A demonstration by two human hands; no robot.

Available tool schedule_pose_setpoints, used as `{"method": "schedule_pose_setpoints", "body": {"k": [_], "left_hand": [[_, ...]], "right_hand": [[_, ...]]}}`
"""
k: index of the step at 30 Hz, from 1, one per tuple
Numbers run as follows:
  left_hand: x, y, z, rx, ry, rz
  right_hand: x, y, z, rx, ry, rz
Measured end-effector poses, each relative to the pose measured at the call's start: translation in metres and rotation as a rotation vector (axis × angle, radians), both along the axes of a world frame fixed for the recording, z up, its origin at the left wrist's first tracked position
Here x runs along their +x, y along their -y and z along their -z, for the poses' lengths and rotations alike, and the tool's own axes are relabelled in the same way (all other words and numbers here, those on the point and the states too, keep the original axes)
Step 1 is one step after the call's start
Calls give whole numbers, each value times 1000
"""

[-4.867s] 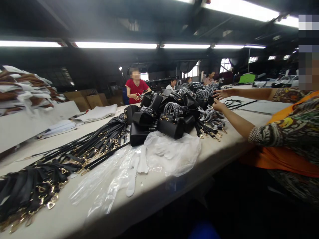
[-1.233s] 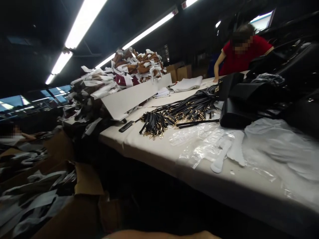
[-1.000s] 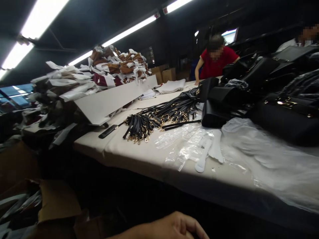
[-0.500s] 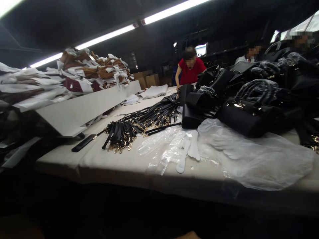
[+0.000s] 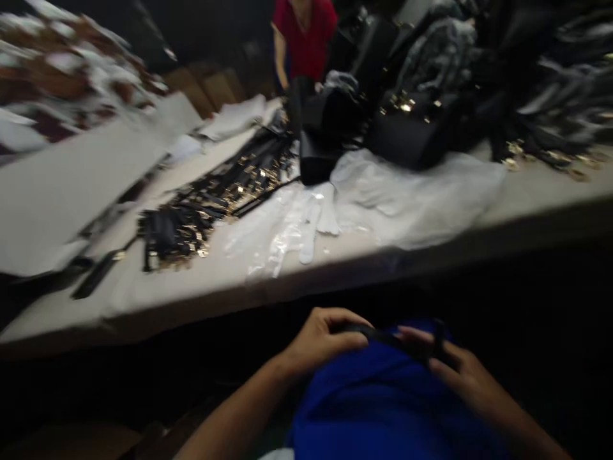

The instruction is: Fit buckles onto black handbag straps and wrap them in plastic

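Between my two hands, low in front of blue cloth [image 5: 378, 396], stretches a thin black strap [image 5: 390, 339]. My left hand [image 5: 323, 338] pinches its left end between thumb and fingers. Closed around the other end is my right hand [image 5: 457, 370], where a short dark piece sticks up; blur hides its detail. Both hands are nearer to me than the table's front edge. On the table [image 5: 167, 297] lies a pile of black straps [image 5: 177, 233] with gold-coloured clasps.
Clear plastic bags [image 5: 407, 204] and white strips [image 5: 311, 230] lie near the table edge. Black handbags [image 5: 407, 128] are heaped behind them. A white board [image 5: 81, 179] stands at left before stacked wrapped goods [image 5: 71, 70]. Across the table is a person in red [image 5: 306, 38].
The view has tilted down and turned slightly right. Both my hands and the black strap have come into sight; before, only a bit of skin showed at the bottom edge.
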State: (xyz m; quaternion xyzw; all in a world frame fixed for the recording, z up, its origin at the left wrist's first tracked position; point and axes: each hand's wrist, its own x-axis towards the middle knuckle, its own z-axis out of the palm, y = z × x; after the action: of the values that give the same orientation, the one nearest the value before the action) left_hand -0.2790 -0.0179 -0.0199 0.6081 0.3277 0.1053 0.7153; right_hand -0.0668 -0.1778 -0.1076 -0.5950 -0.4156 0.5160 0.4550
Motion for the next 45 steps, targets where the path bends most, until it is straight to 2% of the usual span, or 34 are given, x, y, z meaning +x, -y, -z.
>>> {"method": "schedule_pose_setpoints", "body": {"k": [1, 3, 6, 9, 11, 14, 17, 20, 23, 32, 34, 37, 40, 43, 45], "left_hand": [[-1, -1, 4, -12, -44, -11], [-4, -5, 16, -44, -137, -67], [-13, -13, 35, -51, -199, -83], [-22, -16, 47, 15, -229, -82], [-26, -18, 51, 86, -251, -53], [-27, -21, 54, 180, -271, 7], [-30, -25, 58, 166, -295, 54], [-36, -28, 64, 137, -323, 54], [-40, -27, 69, 134, -339, 47], [-36, -24, 64, 209, -281, 95], [-34, -24, 58, 287, -266, 150], [-28, -20, 43, 437, -215, 301], [-19, -13, 32, 502, -138, 425], [-13, -7, 31, 509, -94, 470], [-12, -4, 34, 503, -86, 453]], "right_hand": [[-4, 2, -5, -40, -78, 8], [-8, -2, -9, 0, -287, -38], [-6, -11, -3, 81, -547, -92], [-8, -12, 1, 93, -715, -104], [-11, -10, 3, 75, -768, -108], [-16, -8, 7, 52, -730, -102], [-21, -7, 13, 71, -716, -98], [-24, -5, 20, 84, -818, -88], [-24, -2, 25, 81, -802, -90], [-29, -5, 27, 14, -725, -100], [-29, -6, 22, -9, -683, -94], [-29, -5, 12, -37, -559, -103], [-30, -4, 5, -52, -449, -114], [-32, -4, 4, -49, -394, -88], [-33, -3, 4, -46, -364, -56]]}}
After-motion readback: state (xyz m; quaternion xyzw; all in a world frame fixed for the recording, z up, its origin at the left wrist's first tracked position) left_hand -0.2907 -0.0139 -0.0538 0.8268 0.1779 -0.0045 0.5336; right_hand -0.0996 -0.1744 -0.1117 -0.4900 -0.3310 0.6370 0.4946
